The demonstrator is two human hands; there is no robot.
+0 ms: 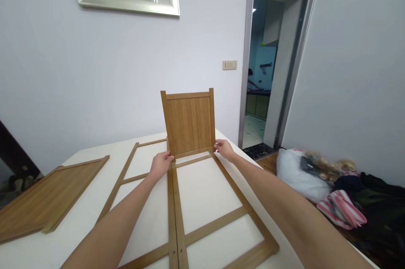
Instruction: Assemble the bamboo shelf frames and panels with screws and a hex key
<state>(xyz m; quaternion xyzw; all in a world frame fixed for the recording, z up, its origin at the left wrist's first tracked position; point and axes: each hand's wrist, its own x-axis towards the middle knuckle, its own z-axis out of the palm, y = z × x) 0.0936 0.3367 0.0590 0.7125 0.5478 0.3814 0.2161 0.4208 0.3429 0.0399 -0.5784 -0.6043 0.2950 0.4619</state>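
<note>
A brown wooden panel (190, 125) stands nearly upright at the far end of a flat wooden frame (215, 224). My left hand (161, 164) pinches the panel's lower left corner. At its lower right corner, the fingers of my right hand (224, 150) are closed on the edge. The frame lies on the white table, with crossbars between its long rails. A second wooden frame (128, 159) lies alongside it to the left, the two long rails side by side in the middle. Whether the standing panel is joined to the frame, I cannot tell.
Another wooden panel (57, 193) lies on the left of the white table (123, 146). A wall with a framed picture (129, 7) and a light switch (229, 65) rises behind. To the right are a doorway (259, 66) and a floor pile of bags and clothes (316, 180).
</note>
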